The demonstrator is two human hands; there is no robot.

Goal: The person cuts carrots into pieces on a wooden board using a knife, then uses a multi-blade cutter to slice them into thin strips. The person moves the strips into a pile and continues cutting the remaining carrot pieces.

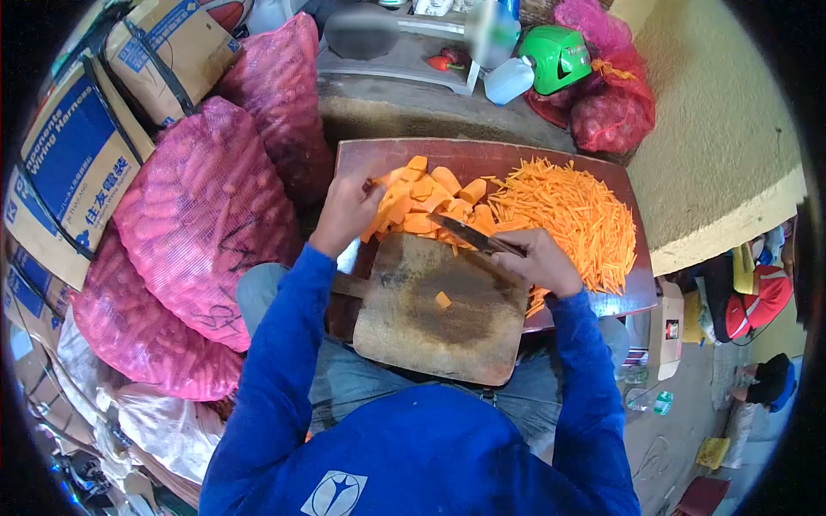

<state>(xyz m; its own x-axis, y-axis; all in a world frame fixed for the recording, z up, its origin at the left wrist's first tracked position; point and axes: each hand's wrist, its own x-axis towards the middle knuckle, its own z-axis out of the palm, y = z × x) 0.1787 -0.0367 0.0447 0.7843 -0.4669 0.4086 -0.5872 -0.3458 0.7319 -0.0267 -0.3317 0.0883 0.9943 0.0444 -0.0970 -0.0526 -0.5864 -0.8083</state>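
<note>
My right hand [544, 261] is closed around the dark handle of a knife [469, 234], whose blade points left over the near edge of a heap of cut orange vegetable chunks [428, 196]. At the left side of that heap, the curled, slightly blurred fingers of my left hand [351, 209] pinch an orange vegetable chunk [379, 181]. In front of me lies a worn wooden cutting board [413, 320], dark and damp in the middle. One small orange scrap [443, 299] rests on it. A big mound of thin orange strips [566, 225] sits to the right of the chunks.
Board and heaps rest on a reddish-brown tabletop [615, 172]. Stuffed pink mesh sacks [202, 219] and cardboard boxes [69, 163] crowd the left. Behind stand a ledge [439, 120], a green container [555, 58] and a red mesh bag [609, 116]. A wall [714, 112] rises at right.
</note>
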